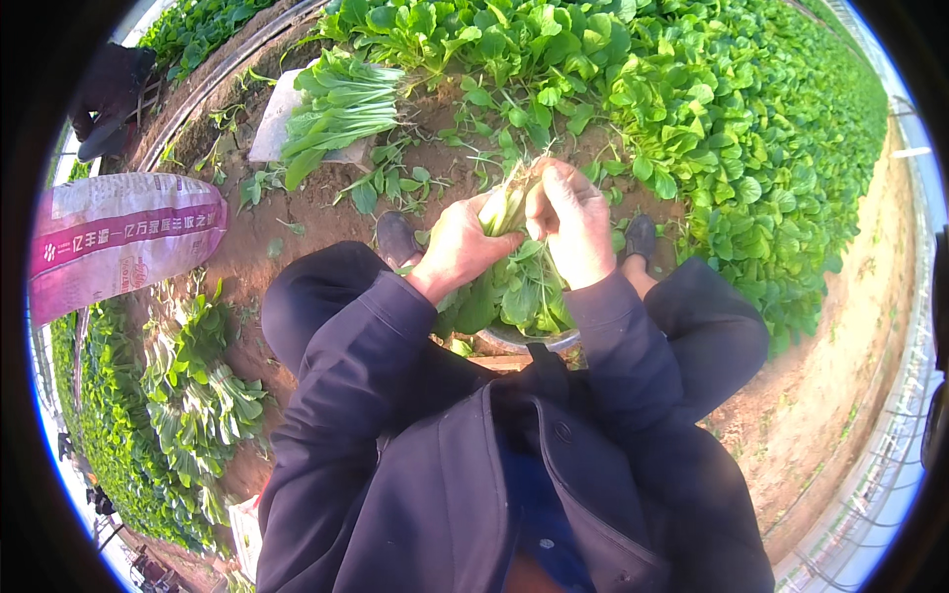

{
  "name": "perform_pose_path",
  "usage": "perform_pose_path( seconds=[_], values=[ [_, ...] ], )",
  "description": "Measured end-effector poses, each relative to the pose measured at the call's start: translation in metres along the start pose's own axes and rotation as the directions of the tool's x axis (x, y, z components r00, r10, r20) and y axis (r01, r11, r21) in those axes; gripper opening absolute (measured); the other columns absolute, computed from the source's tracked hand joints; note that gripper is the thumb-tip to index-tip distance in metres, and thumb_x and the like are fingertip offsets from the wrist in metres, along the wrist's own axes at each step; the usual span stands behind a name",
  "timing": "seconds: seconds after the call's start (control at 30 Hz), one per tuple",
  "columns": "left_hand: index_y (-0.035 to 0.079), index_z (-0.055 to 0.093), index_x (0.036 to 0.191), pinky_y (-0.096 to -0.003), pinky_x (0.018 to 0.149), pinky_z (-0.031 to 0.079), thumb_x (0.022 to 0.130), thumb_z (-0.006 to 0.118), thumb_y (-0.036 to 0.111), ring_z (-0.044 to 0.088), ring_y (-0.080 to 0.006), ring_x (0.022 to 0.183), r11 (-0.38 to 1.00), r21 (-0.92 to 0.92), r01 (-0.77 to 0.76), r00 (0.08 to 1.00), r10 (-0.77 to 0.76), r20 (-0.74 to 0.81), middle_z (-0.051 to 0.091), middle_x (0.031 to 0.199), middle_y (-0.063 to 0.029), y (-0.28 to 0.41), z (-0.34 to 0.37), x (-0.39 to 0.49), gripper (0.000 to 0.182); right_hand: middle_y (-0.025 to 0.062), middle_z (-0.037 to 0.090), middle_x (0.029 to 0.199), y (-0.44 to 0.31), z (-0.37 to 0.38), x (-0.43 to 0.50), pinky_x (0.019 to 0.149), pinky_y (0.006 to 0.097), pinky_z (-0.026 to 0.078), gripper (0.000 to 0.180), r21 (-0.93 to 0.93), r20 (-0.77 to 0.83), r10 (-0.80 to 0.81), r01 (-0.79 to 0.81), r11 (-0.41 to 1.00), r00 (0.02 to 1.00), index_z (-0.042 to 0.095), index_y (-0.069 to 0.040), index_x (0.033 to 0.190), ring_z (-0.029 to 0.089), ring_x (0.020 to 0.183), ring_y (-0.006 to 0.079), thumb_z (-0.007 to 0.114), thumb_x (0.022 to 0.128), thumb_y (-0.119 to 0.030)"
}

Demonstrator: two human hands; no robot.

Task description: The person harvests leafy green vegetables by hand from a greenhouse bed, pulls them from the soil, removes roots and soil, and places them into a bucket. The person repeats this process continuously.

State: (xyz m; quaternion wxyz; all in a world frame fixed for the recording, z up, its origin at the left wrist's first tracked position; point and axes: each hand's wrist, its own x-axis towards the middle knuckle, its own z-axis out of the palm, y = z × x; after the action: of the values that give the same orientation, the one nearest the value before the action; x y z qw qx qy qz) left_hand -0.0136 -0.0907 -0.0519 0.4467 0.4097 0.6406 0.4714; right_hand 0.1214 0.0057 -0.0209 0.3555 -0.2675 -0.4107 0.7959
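Observation:
Between my knees, my left hand (467, 241) grips a bunch of leafy greens (504, 207) by the pale stems, with the root ends pointing up and away from me. My right hand (571, 219) is at the root end on the bunch's right side, its thumb and fingers pinched together; whether it holds a root or leaf there I cannot tell. Leaves (530, 289) hang below both hands, over a round metal-looking basin (511, 341) that they mostly hide.
Pulled greens (345, 107) lie on a pale sheet (274, 118) ahead left. A printed plastic sack (133, 237) and bundled greens (200, 385) are at my left. Growing plants (734, 148) fill the bed ahead and right. A dark-clothed person (111, 96) is far left.

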Motion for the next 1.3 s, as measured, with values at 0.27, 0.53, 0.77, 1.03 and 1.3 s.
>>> perform_pose_path(
  seconds=[0.27, 0.53, 0.77, 1.03, 1.3],
  values=[
    [-0.001, 0.066, 0.099, -0.0241, 0.072, 0.051, 0.093, 0.065, 0.005, 0.064, -0.01, 0.078, 0.948, 0.016, -0.317, 0.887, 0.302, -0.349, 0.069, 0.088, -0.0044, 0.107, -0.086, 0.023, 0.009, 0.0311, 0.056, 0.126, 0.113, -0.198, 0.008, 0.1, 0.0432, 0.043, 0.082, -0.815, -0.574, -0.198, -0.531, 0.232, 0.795, 0.046, 0.011, 0.134, 0.055, 0.118, 0.0394, 0.054, 0.091, -0.059],
    [-0.001, 0.068, 0.1, -0.0243, 0.07, 0.052, 0.091, 0.067, 0.007, 0.063, -0.0084, 0.077, 0.963, 0.207, -0.171, 0.894, 0.24, -0.378, 0.069, 0.087, -0.0033, 0.089, -0.111, 0.046, 0.012, 0.0281, 0.041, 0.141, 0.21, -0.161, -0.035, 0.107, 0.0498, 0.034, 0.075, -0.926, -0.261, -0.126, -0.285, -0.247, 0.957, 0.039, 0.002, 0.141, 0.042, 0.129, 0.0415, 0.061, 0.089, -0.047],
    [0.0, 0.067, 0.102, -0.0244, 0.063, 0.049, 0.084, 0.073, 0.011, 0.059, -0.0064, 0.069, 0.963, 0.242, -0.121, 0.909, 0.206, -0.363, 0.067, 0.081, -0.0009, 0.1, -0.086, 0.064, 0.022, 0.0273, 0.041, 0.139, 0.242, -0.174, -0.017, 0.106, 0.0523, 0.031, 0.067, -0.923, -0.094, -0.025, -0.097, -0.372, 0.995, 0.045, 0.001, 0.137, 0.041, 0.126, 0.0416, 0.065, 0.087, -0.038],
    [0.0, 0.066, 0.106, -0.0261, 0.071, 0.051, 0.079, 0.073, 0.009, 0.06, -0.0081, 0.075, 0.902, 0.335, -0.274, 0.875, 0.378, -0.303, 0.068, 0.085, -0.0032, 0.115, -0.07, 0.075, 0.029, 0.0211, 0.043, 0.139, 0.183, -0.135, -0.005, 0.107, 0.0509, 0.03, 0.057, -0.937, -0.099, -0.008, -0.096, -0.336, 0.995, 0.056, -0.004, 0.128, 0.041, 0.129, 0.0367, 0.069, 0.081, -0.033],
    [-0.004, 0.064, 0.105, -0.025, 0.074, 0.051, 0.089, 0.067, 0.003, 0.063, -0.0099, 0.079, 0.955, 0.209, -0.212, 0.833, 0.289, -0.473, 0.068, 0.088, -0.0058, 0.111, -0.103, 0.07, 0.017, 0.0191, 0.056, 0.128, 0.251, -0.153, -0.045, 0.101, 0.0445, 0.04, 0.022, -0.848, 0.417, 0.214, 0.463, -0.257, 0.883, 0.067, -0.001, 0.1, 0.053, 0.115, 0.0332, 0.051, 0.089, -0.012]
  ],
)
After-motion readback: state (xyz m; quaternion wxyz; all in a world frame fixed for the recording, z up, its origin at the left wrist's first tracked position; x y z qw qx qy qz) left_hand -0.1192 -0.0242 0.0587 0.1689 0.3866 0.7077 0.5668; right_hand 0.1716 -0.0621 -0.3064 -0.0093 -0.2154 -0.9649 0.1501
